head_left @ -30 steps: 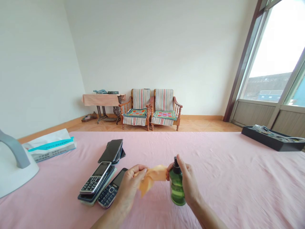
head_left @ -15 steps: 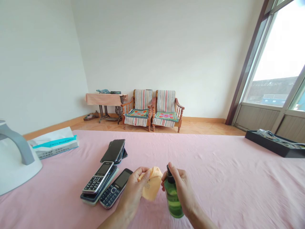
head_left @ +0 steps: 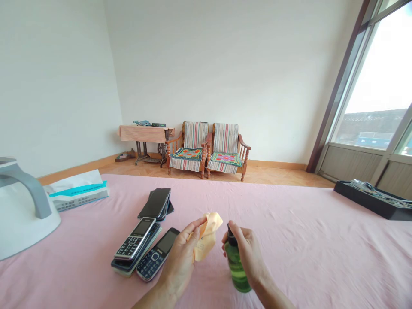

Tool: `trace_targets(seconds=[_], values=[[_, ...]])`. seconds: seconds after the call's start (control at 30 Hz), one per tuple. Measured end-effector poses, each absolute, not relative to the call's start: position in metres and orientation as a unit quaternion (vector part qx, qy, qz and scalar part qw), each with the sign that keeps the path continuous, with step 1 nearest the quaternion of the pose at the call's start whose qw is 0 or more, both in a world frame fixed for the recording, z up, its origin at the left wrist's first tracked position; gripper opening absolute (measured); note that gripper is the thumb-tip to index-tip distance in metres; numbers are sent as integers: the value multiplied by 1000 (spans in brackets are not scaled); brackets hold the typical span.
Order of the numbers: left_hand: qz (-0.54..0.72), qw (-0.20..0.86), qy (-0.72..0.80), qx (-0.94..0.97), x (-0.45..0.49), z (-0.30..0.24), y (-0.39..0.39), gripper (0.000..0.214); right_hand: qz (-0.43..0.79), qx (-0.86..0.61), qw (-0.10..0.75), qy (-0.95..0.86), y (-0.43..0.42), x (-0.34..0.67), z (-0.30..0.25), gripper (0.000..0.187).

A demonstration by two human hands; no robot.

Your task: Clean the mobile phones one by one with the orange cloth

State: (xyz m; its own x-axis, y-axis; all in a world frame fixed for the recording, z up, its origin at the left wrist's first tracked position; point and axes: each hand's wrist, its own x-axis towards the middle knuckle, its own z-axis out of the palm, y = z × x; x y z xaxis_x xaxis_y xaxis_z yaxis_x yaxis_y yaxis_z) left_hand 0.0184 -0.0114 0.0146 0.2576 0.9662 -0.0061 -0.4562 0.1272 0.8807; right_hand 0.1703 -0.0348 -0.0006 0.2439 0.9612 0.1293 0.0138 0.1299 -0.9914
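Fingers (head_left: 197, 223) of left hand (head_left: 180, 254) pinch yellow cloth (head_left: 205, 249), fingers of right hand (head_left: 251, 251) grip green bottle (head_left: 237, 269), keypad phone (head_left: 156, 257) beside left hand.

cloth (head_left: 206, 248): pale orange | bottle (head_left: 238, 274): green | sheet (head_left: 299, 244): plain pink | chair covers (head_left: 195, 134): multicoloured stripes | box (head_left: 363, 200): black

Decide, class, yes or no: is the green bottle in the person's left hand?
No, the right hand holds the green bottle, while the left hand holds a yellow cloth.
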Motion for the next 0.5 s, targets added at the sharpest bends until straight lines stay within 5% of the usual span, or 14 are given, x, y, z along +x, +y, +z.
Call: trace_targets(seconds=[0.5], values=[[551,655,314,412,15,14,-8,47,391,-530,606,-446,-36,169,1,58]])
